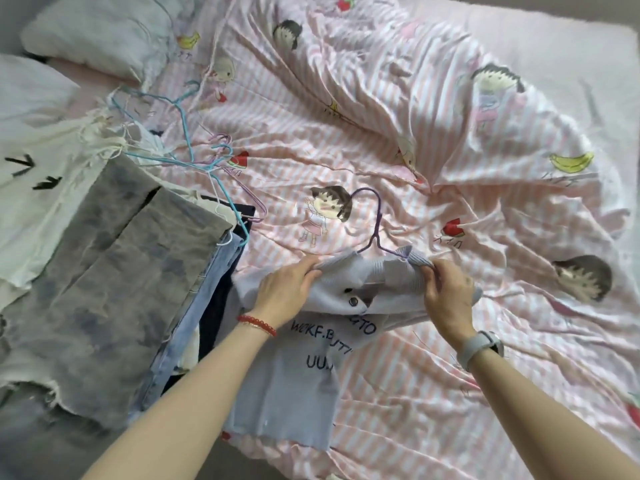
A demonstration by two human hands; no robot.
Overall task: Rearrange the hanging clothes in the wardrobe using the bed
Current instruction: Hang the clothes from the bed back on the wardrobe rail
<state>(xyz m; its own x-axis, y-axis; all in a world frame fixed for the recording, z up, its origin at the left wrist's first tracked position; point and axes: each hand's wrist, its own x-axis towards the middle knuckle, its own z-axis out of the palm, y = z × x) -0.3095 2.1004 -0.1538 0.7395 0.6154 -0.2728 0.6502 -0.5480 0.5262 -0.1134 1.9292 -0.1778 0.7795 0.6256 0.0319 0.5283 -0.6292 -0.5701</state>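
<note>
I see a pale lilac knitted top (304, 348) lying flat on a bed covered by a pink striped sheet (433, 116) printed with cartoon girls and fruit. A purple hanger (372, 220) sits in the top's neck, its hook pointing away from me. My left hand (287, 289), with a red bead bracelet (257, 323) on its wrist, has its fingers pinched on the top's left shoulder. My right hand (448, 294), with a grey watch (481, 348) on its wrist, has its fingers closed on the ribbed collar at the top's right shoulder. Just left of the top lies a pile of clothes (104, 271), grey denim uppermost. Beyond the top, at the pile's far end, blue and purple hangers (207, 157) lie tangled. Two pillows (100, 32) rest at the bed's far left.
</note>
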